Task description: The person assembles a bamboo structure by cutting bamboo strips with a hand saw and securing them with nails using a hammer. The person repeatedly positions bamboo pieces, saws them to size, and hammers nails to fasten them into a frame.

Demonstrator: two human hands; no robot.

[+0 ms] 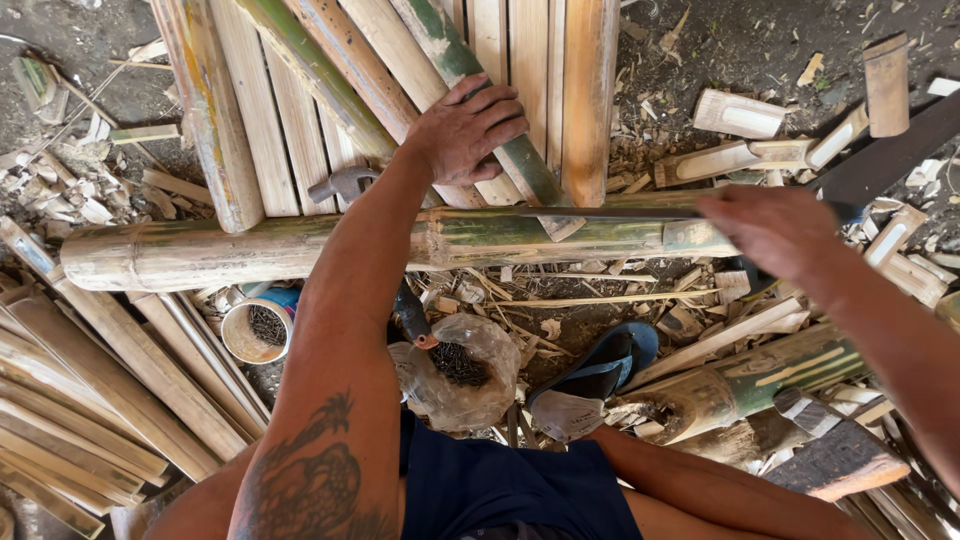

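Here, seen from the head camera, the left hand [468, 130] presses flat, fingers spread, on a green-edged slat [500, 120] at 12 o'clock, pinning it where it rests across the bamboo pole [300, 250] lying side to side. The right hand [775, 230] at 3 o'clock is blurred; it seems to be closed on the handle of a long blade [610, 212] laid along the pole, just under the left fingers. The risk, as I judge it, is a glancing stroke: the blade could skip off the round pole toward the left fingertips, or the slat could slide. The foot in a sandal [600, 370] at 6 o'clock sits close below. The ground is dirt strewn with chips [690, 110] and offcuts, which gives poor footing. A hammer [345, 183], a tin of nails [262, 328] and a bag of nails [458, 365] lie near.
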